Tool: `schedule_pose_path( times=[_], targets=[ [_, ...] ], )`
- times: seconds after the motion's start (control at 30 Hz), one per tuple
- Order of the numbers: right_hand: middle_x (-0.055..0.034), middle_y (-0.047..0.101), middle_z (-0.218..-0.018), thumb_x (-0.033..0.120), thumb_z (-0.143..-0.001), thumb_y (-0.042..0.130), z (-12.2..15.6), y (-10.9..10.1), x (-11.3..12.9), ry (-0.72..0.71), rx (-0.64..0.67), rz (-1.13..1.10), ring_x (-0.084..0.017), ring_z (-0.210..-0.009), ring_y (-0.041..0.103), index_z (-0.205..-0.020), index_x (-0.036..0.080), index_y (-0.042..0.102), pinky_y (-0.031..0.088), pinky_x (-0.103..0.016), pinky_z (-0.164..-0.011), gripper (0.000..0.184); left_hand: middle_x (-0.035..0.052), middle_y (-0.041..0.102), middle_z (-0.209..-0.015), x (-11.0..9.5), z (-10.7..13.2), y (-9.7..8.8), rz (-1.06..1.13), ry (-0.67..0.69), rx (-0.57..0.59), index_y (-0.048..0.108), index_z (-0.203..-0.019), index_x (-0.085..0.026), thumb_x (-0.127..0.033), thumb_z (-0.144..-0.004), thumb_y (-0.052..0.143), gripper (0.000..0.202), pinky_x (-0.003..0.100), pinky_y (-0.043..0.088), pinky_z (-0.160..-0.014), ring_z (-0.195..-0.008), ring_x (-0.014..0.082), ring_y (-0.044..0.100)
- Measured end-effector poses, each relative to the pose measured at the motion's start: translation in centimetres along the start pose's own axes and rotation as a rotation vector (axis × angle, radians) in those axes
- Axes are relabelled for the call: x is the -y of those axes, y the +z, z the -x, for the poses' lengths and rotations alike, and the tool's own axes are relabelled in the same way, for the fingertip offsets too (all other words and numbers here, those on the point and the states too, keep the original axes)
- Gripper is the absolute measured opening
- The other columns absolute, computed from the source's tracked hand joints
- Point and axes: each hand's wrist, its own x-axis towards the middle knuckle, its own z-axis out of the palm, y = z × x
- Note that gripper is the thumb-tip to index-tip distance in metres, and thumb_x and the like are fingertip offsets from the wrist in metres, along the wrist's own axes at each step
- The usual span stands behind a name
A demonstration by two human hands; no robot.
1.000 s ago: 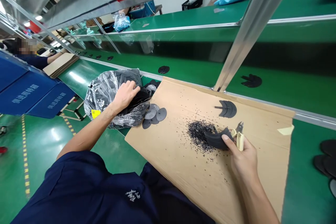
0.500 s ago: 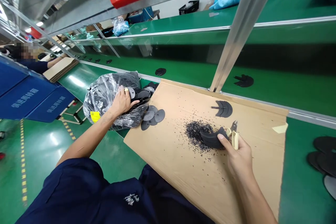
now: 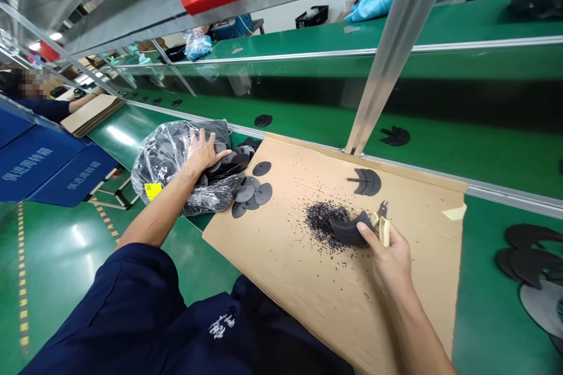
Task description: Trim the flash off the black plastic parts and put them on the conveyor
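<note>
My left hand [image 3: 201,152] lies with fingers spread on a clear plastic bag [image 3: 169,158] full of black round discs. Several loose discs [image 3: 251,194] have spilled from the bag's mouth onto a brown cardboard sheet [image 3: 308,281]. My right hand [image 3: 387,255] is closed round small cream-handled cutters [image 3: 382,224] and also pinches a curved black plastic part [image 3: 349,229]. A heap of black trimmings [image 3: 323,220] lies just left of that part. Another black fan-shaped part [image 3: 367,181] rests further back on the cardboard.
A green conveyor belt [image 3: 440,146] runs behind the cardboard carrying black parts [image 3: 394,136]. A slanted metal post [image 3: 387,53] rises in front. More black parts [image 3: 534,258] lie at the right. Blue boxes [image 3: 48,167] stand left; another person [image 3: 48,106] works far left.
My left hand has come out of the bag's mouth and now lies flat on top of it. One more disc lies on the cardboard. My right hand has barely moved.
</note>
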Motion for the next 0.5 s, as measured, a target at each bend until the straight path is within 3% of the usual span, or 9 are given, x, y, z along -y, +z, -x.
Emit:
schedule_pose_path(
  times=[0.1, 0.2, 0.33, 0.5],
  targets=[
    [-0.0025, 0.070, -0.085, 0.059, -0.064, 0.087, 0.1, 0.1, 0.0, 0.002, -0.003, 0.006, -0.019, -0.079, 0.063, -0.088, 0.022, 0.073, 0.056, -0.035, -0.076, 0.046, 0.0344, 0.037, -0.158, -0.6, 0.2, 0.0, 0.011, 0.008, 0.027, 0.048, -0.148, 0.000, -0.070, -0.096, 0.041, 0.087, 0.065, 0.024, -0.122, -0.149, 0.0511, 0.032],
    [-0.0025, 0.071, -0.085, 0.058, -0.064, 0.087, 0.1, 0.1, -0.1, -0.007, -0.003, 0.001, -0.020, -0.079, 0.063, -0.088, 0.022, 0.073, 0.056, -0.035, -0.076, 0.046, 0.0339, 0.037, -0.157, -1.8, 1.0, -0.1, 0.031, -0.018, 0.073, 0.052, -0.143, -0.003, -0.070, -0.096, 0.042, 0.083, 0.061, 0.040, -0.113, -0.138, 0.0519, 0.046],
    [-0.0013, 0.068, -0.080, 0.058, -0.064, 0.087, 0.1, 0.1, -0.1, -0.020, 0.000, -0.006, -0.019, -0.076, 0.062, -0.085, 0.022, 0.071, 0.056, -0.035, -0.074, 0.044, 0.0339, 0.049, -0.143, -2.5, 1.6, -0.4, 0.050, -0.080, 0.133, 0.052, -0.140, -0.005, -0.069, -0.095, 0.044, 0.078, 0.052, 0.051, -0.100, -0.123, 0.0473, 0.062],
    [-0.0021, 0.070, -0.085, 0.057, -0.065, 0.087, 0.2, 0.0, 0.2, -0.014, 0.007, 0.007, -0.019, -0.079, 0.062, -0.089, 0.022, 0.072, 0.056, -0.035, -0.076, 0.044, 0.0264, 0.067, -0.126, -1.2, -0.1, -1.0, 0.142, -0.038, 0.278, 0.056, -0.134, -0.011, -0.067, -0.094, 0.048, 0.069, 0.046, 0.051, -0.104, -0.122, 0.0411, 0.066]
  ],
)
